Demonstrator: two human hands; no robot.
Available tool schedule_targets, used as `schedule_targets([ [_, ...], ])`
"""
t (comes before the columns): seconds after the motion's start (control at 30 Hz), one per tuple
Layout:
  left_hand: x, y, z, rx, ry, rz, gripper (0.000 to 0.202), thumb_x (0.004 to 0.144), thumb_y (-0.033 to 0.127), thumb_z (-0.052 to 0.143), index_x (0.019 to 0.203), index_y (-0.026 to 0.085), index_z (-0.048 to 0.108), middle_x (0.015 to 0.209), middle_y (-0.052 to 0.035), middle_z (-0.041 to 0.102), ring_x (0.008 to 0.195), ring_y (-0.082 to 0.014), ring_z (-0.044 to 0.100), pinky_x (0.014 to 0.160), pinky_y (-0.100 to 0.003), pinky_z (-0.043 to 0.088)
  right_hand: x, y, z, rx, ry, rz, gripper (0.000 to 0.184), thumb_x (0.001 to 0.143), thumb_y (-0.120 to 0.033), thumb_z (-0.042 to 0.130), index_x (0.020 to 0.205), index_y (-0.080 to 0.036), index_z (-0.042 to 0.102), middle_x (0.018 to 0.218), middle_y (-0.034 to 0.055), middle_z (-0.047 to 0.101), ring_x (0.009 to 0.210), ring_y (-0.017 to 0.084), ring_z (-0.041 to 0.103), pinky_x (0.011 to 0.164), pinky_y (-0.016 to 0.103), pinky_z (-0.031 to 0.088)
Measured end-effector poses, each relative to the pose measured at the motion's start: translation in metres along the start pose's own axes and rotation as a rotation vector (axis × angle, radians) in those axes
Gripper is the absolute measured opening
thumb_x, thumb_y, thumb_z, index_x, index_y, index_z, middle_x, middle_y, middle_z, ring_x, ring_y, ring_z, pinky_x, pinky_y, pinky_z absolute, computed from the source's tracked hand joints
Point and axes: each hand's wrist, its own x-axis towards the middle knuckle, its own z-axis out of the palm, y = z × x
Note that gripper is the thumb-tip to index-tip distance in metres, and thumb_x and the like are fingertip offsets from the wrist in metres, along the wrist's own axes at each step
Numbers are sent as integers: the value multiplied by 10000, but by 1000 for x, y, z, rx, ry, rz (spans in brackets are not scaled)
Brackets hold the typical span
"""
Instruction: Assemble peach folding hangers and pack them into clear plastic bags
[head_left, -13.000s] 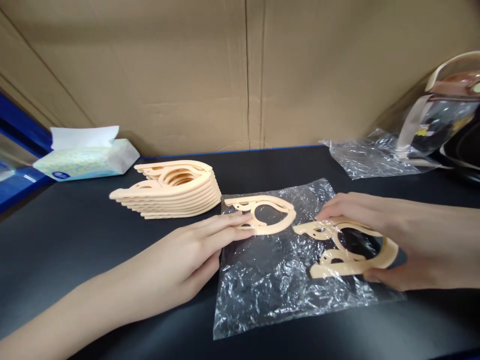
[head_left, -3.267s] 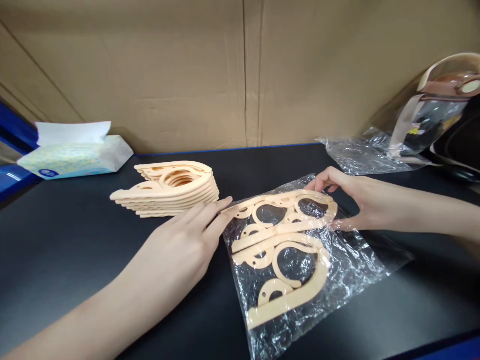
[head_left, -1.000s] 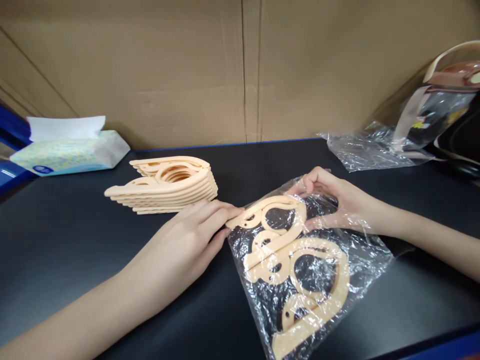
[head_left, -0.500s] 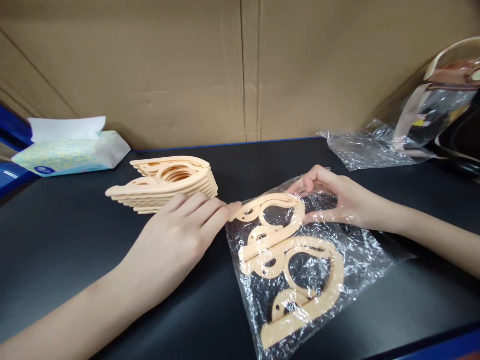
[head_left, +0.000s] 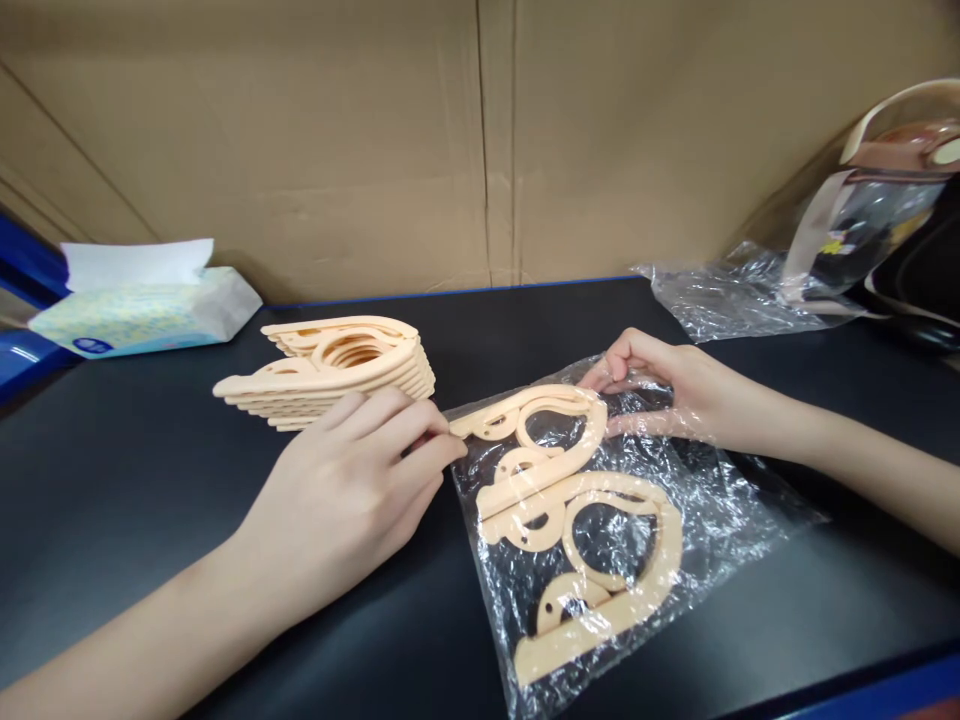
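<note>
A clear plastic bag (head_left: 720,540) lies on the black table with two beige folding hangers in it, an upper one (head_left: 566,470) and a lower one (head_left: 664,560). My left hand (head_left: 367,470) is closed in a pinch at the bag's left corner, by the tip of the upper hanger. My right hand (head_left: 667,390) curls at the bag's upper edge, thumb and fingers bent around the film beside that hanger's rounded end. Plastic partly covers its fingertips. Behind my left hand stands a neat stack of matching folded hangers (head_left: 337,375).
A tissue pack (head_left: 150,310) sits at the back left. Crumpled clear plastic (head_left: 712,300) and a clear bottle with a strap (head_left: 862,215) stand at the back right. Cardboard (head_left: 337,150) walls off the table's far edge.
My left hand's fingertips have drawn back slightly and down at the bag's corner, its thumb now showing. The bag and hangers have shifted slightly left. My right hand stays almost in place.
</note>
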Motion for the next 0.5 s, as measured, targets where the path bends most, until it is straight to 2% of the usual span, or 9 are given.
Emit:
schedule_targets([
  [0.1, 3, 1, -3, 34, -1, -1, 290, 1058, 120, 424, 994, 188, 699, 942, -49, 716, 861, -250, 624, 783, -392, 456, -1, 2, -1, 1, -6, -16, 453, 821, -508, 863, 862, -275, 478, 1076, 62, 795, 1066, 275, 758, 1002, 506, 627],
  [0.2, 5, 2, -3, 35, -35, -32, 289, 1046, 120, 430, 1016, 144, 717, 1026, -93, 754, 924, -279, 683, 818, -416, 503, -1, 2, -2, -31, -19, -21, 442, 817, -480, 871, 867, -275, 483, 1094, 55, 790, 1058, 270, 757, 989, 499, 632],
  [0.4, 2, 4, 5, -4, -115, -123, 378, 1075, 198, 397, 1260, 51, 693, 1265, -164, 740, 1061, -324, 727, 883, -456, 575, -1, -3, -7, -127, -13, -11, 400, 776, -493, 885, 923, -262, 594, 1005, 41, 773, 1011, 280, 760, 970, 503, 631],
  [0.5, 2, 4, 7, -17, -118, -103, 388, 1077, 182, 398, 1285, 29, 687, 1246, -173, 735, 1047, -323, 727, 872, -457, 588, -1, -4, -8, -126, -20, 3, 393, 777, -497, 877, 929, -263, 601, 999, 40, 764, 1017, 280, 759, 957, 502, 639],
])
